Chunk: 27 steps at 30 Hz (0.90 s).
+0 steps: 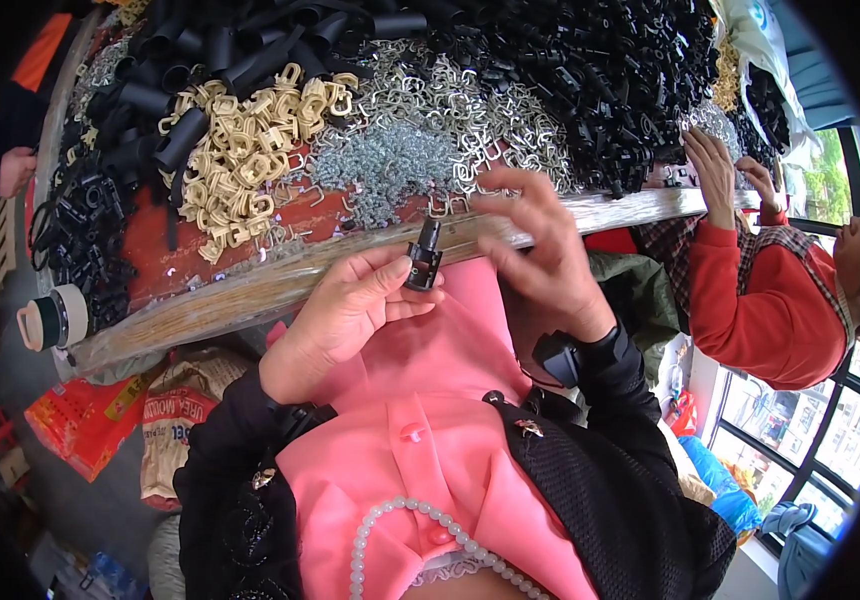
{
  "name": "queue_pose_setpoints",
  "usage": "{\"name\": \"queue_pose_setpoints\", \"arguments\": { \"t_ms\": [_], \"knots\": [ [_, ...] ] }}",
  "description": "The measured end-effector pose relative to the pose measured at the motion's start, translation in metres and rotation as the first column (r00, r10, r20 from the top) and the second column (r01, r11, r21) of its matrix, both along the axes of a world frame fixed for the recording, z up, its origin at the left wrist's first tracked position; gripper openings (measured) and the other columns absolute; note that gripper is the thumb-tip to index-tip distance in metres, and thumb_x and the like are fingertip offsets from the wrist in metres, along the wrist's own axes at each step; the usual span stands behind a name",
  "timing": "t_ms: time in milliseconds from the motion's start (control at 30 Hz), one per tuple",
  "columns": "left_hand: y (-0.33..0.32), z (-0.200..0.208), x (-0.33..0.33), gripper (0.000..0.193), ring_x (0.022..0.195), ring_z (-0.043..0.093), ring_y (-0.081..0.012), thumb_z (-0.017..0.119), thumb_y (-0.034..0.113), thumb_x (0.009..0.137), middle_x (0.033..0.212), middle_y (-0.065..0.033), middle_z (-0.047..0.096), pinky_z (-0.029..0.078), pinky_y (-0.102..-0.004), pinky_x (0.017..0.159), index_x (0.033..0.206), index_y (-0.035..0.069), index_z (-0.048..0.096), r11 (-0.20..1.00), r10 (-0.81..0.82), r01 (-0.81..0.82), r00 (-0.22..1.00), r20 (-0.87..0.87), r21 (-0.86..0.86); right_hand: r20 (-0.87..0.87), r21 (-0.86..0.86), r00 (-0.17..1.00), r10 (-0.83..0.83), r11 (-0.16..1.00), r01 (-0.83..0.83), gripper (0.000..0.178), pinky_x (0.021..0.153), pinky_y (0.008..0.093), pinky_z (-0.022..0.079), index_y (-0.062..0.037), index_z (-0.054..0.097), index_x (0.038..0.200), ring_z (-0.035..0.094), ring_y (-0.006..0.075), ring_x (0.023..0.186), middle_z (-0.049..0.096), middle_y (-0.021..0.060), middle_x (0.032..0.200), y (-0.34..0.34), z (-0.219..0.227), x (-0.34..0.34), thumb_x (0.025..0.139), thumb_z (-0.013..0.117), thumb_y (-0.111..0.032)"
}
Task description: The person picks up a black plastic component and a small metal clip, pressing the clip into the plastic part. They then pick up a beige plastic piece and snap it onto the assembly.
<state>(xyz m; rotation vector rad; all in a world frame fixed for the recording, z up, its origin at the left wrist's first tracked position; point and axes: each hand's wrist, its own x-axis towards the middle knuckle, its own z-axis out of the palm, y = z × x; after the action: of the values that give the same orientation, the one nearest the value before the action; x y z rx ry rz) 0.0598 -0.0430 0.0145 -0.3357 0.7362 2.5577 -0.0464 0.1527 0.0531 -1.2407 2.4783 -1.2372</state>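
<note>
In the head view, the wooden edge (280, 303) of the work table is the landmark. The black fitting (424, 262) is in front of its middle stretch, overlapping it in view, with the narrow end pointing up toward the table. The left hand (350, 300), on the person's side of the wooden edge, pinches the fitting between thumb and fingers. The right hand (548, 248), farther right along the wooden edge, is wide open with fingers spread and slightly blurred; nothing shows in it, and it is apart from the fitting.

The hold looks like a light, one-handed one, so a knock from the right hand could twist the fitting loose. It might then drop onto the pink garment (405, 345) on the near side of the wooden edge, or slip to the floor. Just beyond the wooden edge lie small grey metal pieces (385, 165), with silvery bent pieces (525, 125) beside them; as these heaps mingle, a hasty pick could bring up the wrong kind. Beige clips (240, 160), beyond the wooden edge to the left, could be swept over it by a sleeve.
</note>
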Motion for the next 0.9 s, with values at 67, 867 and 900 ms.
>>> {"name": "queue_pose_setpoints", "arguments": {
  "t_ms": [67,867,900],
  "knots": [
    [0.0,-0.003,-0.003,0.03,0.088,0.057,-0.0243,0.044,0.016,0.086,0.101,-0.0175,0.054,0.046,-0.0367,0.081,0.11,-0.003,0.044,1.0,-0.009,0.009,1.0,0.011,-0.008,-0.143,0.075,0.986,-0.082,0.993,0.093,0.028,0.08,0.0354,0.034,-0.0074,0.058,0.094,0.046,0.0256,0.097,0.049,0.01,0.103,0.004,-0.007,-0.016,0.068,0.063,-0.017],
    [0.002,-0.001,-0.011,0.028,0.086,0.058,-0.023,0.046,0.017,0.086,0.096,-0.0152,0.056,0.047,-0.0343,0.08,0.106,-0.003,0.047,1.0,0.011,-0.011,0.999,0.033,0.014,-0.478,0.352,0.872,-0.103,0.888,0.297,0.008,0.059,0.0332,0.038,-0.007,0.054,0.078,0.05,0.0266,0.064,0.05,0.0077,0.07,0.011,-0.04,-0.06,0.072,0.057,-0.011],
    [0.002,-0.001,-0.01,0.03,0.086,0.058,-0.0232,0.046,0.017,0.086,0.096,-0.0158,0.056,0.047,-0.0346,0.08,0.108,-0.003,0.045,1.0,0.014,-0.014,0.999,0.035,0.018,-0.469,0.337,0.876,-0.109,0.895,0.292,0.008,0.058,0.0323,0.039,-0.0067,0.054,0.08,0.05,0.0271,0.063,0.051,0.008,0.07,0.01,-0.042,-0.061,0.072,0.057,-0.01]
  ]
}}
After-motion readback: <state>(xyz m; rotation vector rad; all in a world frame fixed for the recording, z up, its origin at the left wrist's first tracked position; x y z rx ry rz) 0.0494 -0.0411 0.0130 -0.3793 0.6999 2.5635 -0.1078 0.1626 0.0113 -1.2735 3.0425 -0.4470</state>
